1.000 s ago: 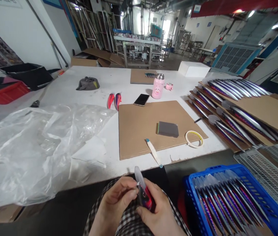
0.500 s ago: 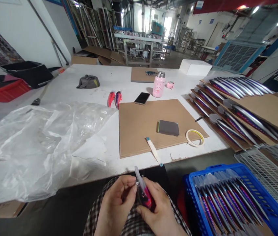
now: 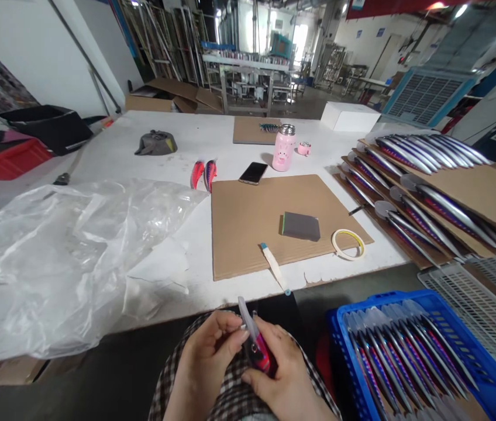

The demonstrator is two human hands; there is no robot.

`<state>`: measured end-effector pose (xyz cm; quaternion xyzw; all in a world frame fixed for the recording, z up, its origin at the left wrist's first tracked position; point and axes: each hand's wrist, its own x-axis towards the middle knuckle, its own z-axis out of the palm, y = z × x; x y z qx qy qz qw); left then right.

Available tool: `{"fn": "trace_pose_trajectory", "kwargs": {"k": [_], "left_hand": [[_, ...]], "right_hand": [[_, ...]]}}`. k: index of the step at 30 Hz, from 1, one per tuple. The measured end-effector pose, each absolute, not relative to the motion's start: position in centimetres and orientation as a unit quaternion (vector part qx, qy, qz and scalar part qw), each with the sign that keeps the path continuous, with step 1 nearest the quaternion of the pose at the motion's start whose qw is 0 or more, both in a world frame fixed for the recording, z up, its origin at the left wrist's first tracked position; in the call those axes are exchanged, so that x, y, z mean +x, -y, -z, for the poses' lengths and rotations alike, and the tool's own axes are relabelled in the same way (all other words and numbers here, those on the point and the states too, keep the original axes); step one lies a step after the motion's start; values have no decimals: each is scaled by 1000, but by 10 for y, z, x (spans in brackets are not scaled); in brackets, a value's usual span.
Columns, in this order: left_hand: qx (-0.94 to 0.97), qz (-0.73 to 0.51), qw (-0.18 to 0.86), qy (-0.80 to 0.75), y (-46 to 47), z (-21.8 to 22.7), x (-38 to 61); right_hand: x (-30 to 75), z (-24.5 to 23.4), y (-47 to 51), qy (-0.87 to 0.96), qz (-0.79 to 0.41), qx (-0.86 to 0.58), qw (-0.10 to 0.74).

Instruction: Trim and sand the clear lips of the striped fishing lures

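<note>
Over my lap, below the table's front edge, both hands close on one fishing lure with a red and purple body and a clear plastic lip pointing up. My right hand wraps round its body from the right. My left hand pinches near the base of the clear lip with thumb and forefinger. A checked sleeve or lap cloth shows beneath both hands.
A blue crate of similar lures stands at my right. On the white table lie a cardboard sheet, a grey block, a tape ring, a white-handled tool, crumpled clear plastic, a phone, a pink bottle, two red lures. Cardboard trays of lures fill the right.
My hands stay in place over my lap. The lure's clear lip has tilted slightly and my left fingers have shifted along it. The view has dipped a little.
</note>
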<state>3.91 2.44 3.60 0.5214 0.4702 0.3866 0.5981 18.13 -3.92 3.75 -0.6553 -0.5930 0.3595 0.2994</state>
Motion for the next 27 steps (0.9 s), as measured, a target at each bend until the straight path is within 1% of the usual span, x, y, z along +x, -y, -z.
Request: {"fn": "trace_pose_trajectory", "kwargs": {"k": [2,3,7,9,11,15,19,21,25,27], "left_hand": [[536,-398,586,-459,-25,-37,38],[560,-405,564,-452,-26,-38,38],[698,-401,415,-425,-28,-50,37],[726,-384,382,-423,-27,-57,37],[731,-363,383,-432,-26,-62,37],[715,-311,424,-461,-23,-63,37],[691,-281,452,-490,-22,-60,41],[698,-287,435,-491,-21,-61,43],[732,-326,364,-475,-22,-64,45],[742,-329,354,-465,-22,-66,45]], "right_hand": [[183,-39,38,592,-367,-650,304],[183,-40,38,592,-368,-646,311],[184,-41,37,590,-368,-639,328],[183,-40,37,586,-363,-643,332],[183,-37,38,586,-359,-641,342],[183,-32,40,587,-354,-626,372],[184,-29,41,587,-351,-623,380],[185,-28,42,587,-346,-626,379],[187,-25,43,598,-330,-629,371],[188,-24,44,608,-320,-626,370]]}}
